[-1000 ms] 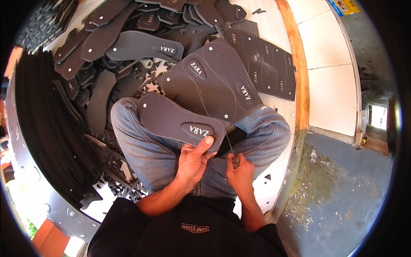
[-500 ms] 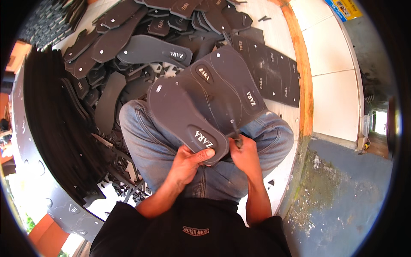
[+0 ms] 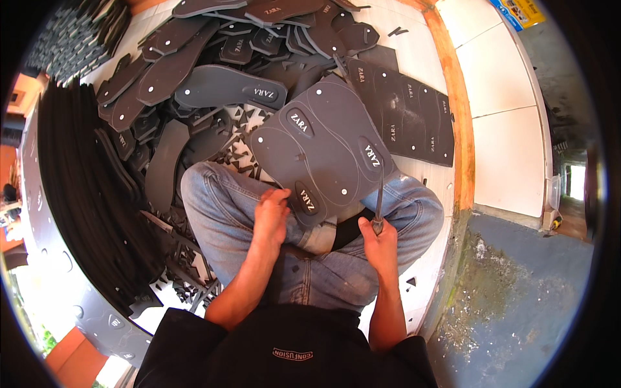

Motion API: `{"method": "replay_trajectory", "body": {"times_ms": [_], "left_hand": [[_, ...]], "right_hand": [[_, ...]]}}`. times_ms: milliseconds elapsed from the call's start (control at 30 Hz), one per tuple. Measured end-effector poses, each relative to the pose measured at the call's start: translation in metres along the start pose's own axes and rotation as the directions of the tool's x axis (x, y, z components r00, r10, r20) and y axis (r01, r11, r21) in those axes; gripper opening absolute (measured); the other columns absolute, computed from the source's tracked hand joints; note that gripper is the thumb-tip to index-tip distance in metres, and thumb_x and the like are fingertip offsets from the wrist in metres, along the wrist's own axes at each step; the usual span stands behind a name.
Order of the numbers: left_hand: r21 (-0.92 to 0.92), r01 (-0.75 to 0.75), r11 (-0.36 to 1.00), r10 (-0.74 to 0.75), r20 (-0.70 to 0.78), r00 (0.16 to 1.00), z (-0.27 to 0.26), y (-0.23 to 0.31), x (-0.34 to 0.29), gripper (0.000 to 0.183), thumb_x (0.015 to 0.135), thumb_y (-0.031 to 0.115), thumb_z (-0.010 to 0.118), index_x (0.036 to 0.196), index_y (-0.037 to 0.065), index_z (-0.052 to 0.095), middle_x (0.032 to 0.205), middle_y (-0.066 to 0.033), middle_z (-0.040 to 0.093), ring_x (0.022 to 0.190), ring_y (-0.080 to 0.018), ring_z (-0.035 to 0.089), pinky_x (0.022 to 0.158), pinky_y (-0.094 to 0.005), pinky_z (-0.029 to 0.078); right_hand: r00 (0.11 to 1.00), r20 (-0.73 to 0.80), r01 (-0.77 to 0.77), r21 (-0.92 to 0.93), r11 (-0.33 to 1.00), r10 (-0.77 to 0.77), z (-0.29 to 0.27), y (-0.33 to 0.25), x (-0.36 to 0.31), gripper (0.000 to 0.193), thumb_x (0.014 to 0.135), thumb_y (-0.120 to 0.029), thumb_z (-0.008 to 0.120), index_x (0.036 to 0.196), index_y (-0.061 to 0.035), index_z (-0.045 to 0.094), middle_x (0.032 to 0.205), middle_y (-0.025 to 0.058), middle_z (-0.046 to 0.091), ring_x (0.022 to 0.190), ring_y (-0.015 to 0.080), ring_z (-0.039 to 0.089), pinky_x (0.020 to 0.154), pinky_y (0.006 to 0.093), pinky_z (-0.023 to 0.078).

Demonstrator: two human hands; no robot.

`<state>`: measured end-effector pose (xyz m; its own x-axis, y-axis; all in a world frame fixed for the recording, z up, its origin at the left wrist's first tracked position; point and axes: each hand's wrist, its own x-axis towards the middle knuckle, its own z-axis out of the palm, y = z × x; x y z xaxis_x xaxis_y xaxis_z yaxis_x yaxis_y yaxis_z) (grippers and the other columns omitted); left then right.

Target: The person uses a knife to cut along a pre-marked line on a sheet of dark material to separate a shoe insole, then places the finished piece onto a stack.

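Note:
A dark grey foam sheet (image 3: 326, 145) lies tilted over my crossed legs, marked with several sole outlines, raised oval pads and small white spots. My left hand (image 3: 270, 216) is beside its near-left edge, fingers loosely bent and holding nothing I can see; whether the fingertips touch the edge is hard to tell. My right hand (image 3: 380, 244) is closed round the handle of a knife (image 3: 380, 199). The narrow dark blade points away from me, against or just over the sheet's near-right edge. A black piece (image 3: 349, 233) shows on my lap under the sheet.
Cut sole pieces (image 3: 231, 87) are heaped ahead and to the left, with small triangular offcuts (image 3: 242, 136) among them. Another printed sheet (image 3: 404, 110) lies at the far right. Long black strips (image 3: 87, 187) stand in a bundle at left. A wooden strip (image 3: 460, 129) edges the floor.
My left hand has moved up and left, releasing the sole-shaped part it gripped. The knife has swung out and stands more upright. The sheet has shifted slightly, exposing more offcuts beyond it.

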<state>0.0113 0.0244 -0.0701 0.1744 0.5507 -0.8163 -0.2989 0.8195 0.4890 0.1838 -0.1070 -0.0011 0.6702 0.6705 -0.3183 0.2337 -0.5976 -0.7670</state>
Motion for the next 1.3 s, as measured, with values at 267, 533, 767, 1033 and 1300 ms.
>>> {"method": "replay_trajectory", "body": {"times_ms": [267,533,767,1033,1300], "left_hand": [[-0.087,0.103,0.991,-0.090,0.151,0.984,0.035,-0.018,-0.027,0.029,0.082,0.019,0.066,0.105,0.004,0.055,0.091,-0.0041,0.062,0.076,-0.0153,0.060,0.067,-0.0261,0.049],[-0.057,-0.019,0.998,0.028,0.172,0.985,0.026,0.006,-0.067,0.024,0.085,0.028,0.064,0.094,0.006,0.058,0.082,-0.0042,0.061,0.069,-0.0143,0.061,0.051,-0.0296,0.049],[0.042,0.077,0.996,-0.081,0.107,0.991,0.007,0.021,-0.107,0.029,0.086,0.034,0.062,0.090,0.005,0.057,0.073,-0.0034,0.059,0.055,-0.0128,0.057,0.039,-0.0257,0.042],[0.044,0.061,0.997,-0.066,0.119,0.991,0.006,0.019,-0.107,0.030,0.085,0.035,0.063,0.092,0.007,0.058,0.074,-0.0020,0.059,0.055,-0.0118,0.058,0.036,-0.0234,0.042],[0.142,0.119,0.983,-0.137,0.125,0.983,0.002,0.020,-0.107,0.034,0.083,0.038,0.065,0.087,0.006,0.057,0.067,-0.0048,0.059,0.044,-0.0136,0.055,0.031,-0.0235,0.041]], "right_hand": [[0.998,0.006,-0.064,0.095,0.993,0.064,-0.003,0.000,-0.007,0.037,0.085,-0.023,0.063,0.062,-0.0006,0.044,0.052,0.0022,0.039,0.052,0.0112,0.034,0.048,0.0311,0.032],[0.957,0.279,-0.072,-0.031,0.997,0.078,-0.018,-0.012,-0.049,0.040,0.083,-0.030,0.065,0.064,0.0009,0.049,0.050,0.0076,0.043,0.047,0.0152,0.039,0.046,0.0329,0.033],[0.893,0.428,-0.050,-0.212,0.976,0.139,-0.022,-0.014,-0.086,0.039,0.082,-0.029,0.065,0.063,0.0016,0.051,0.047,0.0152,0.046,0.042,0.0317,0.048,0.044,0.0380,0.037],[0.904,0.393,-0.058,-0.279,0.958,0.169,-0.017,-0.016,-0.087,0.033,0.081,-0.024,0.063,0.064,0.0021,0.053,0.049,0.0179,0.049,0.046,0.0373,0.052,0.046,0.0408,0.039],[0.906,0.410,0.012,-0.275,0.961,0.106,-0.005,-0.004,-0.074,0.027,0.080,-0.017,0.058,0.065,0.0040,0.054,0.057,0.0238,0.052,0.060,0.0449,0.054,0.055,0.0464,0.041]]}}
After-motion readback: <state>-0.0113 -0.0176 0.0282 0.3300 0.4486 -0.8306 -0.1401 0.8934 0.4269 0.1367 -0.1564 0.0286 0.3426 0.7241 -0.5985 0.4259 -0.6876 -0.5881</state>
